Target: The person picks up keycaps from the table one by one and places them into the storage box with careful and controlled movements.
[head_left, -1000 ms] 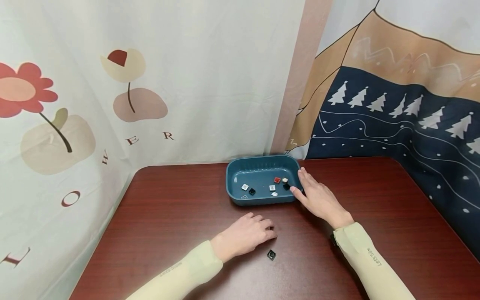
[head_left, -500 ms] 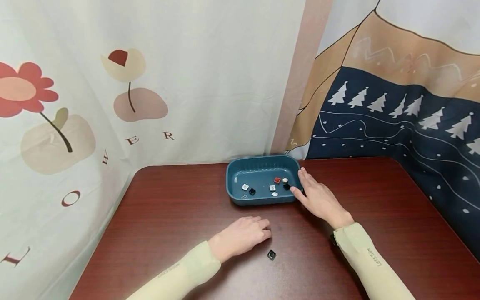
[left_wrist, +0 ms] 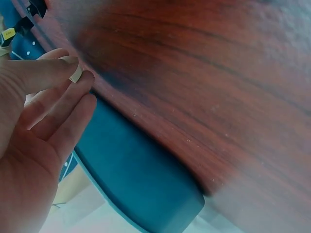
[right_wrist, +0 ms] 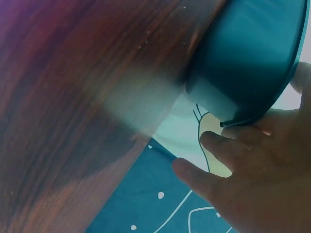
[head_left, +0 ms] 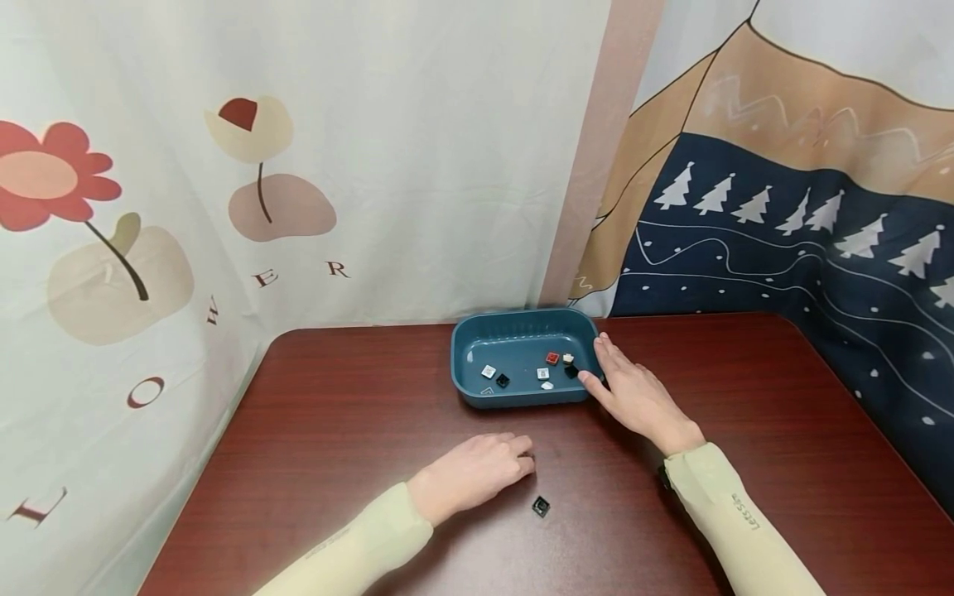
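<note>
My left hand [head_left: 474, 472] hovers over the table in front of the tray. In the left wrist view its thumb and fingertips pinch a small pale keycap [left_wrist: 76, 74], mostly covered by them; the head view hides it. A black keycap [head_left: 541, 507] lies hollow side up on the table, right of and nearer than that hand. My right hand [head_left: 641, 397] rests against the right end of the blue tray [head_left: 522, 401], fingers extended along the outside and thumb at the near corner. Inside the tray lie several keycaps, among them a red one [head_left: 552, 358] and a white one [head_left: 488, 372].
The tray stands at the back edge of the reddish-brown table [head_left: 335, 414], close to a printed curtain [head_left: 417, 207]. A dark blue patterned cloth [head_left: 745, 248] hangs along the right side.
My left hand has drawn slightly left, away from above the black keycap, and its fingers look closer together. The right hand, tray and black keycap have stayed in place.
</note>
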The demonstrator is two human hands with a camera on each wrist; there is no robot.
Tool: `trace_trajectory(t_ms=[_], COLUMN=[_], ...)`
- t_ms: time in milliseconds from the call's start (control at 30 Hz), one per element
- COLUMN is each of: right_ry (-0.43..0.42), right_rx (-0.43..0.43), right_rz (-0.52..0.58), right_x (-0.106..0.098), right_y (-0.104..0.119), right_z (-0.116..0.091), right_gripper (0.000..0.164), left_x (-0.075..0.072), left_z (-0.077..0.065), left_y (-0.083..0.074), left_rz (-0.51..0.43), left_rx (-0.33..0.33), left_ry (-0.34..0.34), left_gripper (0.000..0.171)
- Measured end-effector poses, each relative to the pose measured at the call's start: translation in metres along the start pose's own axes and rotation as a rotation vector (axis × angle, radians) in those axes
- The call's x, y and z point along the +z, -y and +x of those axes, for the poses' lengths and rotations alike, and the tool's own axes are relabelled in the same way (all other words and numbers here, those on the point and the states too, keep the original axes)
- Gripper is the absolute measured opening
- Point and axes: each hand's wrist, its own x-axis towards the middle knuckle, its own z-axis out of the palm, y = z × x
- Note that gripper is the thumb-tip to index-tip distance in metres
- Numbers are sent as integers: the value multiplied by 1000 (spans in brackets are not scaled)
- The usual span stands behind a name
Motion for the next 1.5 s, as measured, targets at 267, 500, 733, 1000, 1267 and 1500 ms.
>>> trace_trajectory(t_ms=[267,500,733,1000,1267,1500], right_ry=[1,3,4,6,7,0], right_rx=[-1,2,1,0,0,-5], right_rz=[-2,-4,0,-1,5,8], right_x=[0,0,0,0,1,2], right_y=[-1,-1,-1,-1,0,-1], right_z=[0,1,1,1,1,1], right_gripper=[86,87,86,84,83,84], left_x=[-10,-17,-24,-27,-28,-27], left_z=[-4,-4,-5,-7,-5,-1], left_y=[3,4,11,22,33,44], left_rz=[8,35,-49,-136,-192,-238], left_rx=[-44,-64,-89,-136,-164,-196], left_ry=[-34,-69,-136,-228,-320,-388], left_gripper=[17,16,19,25,28,26])
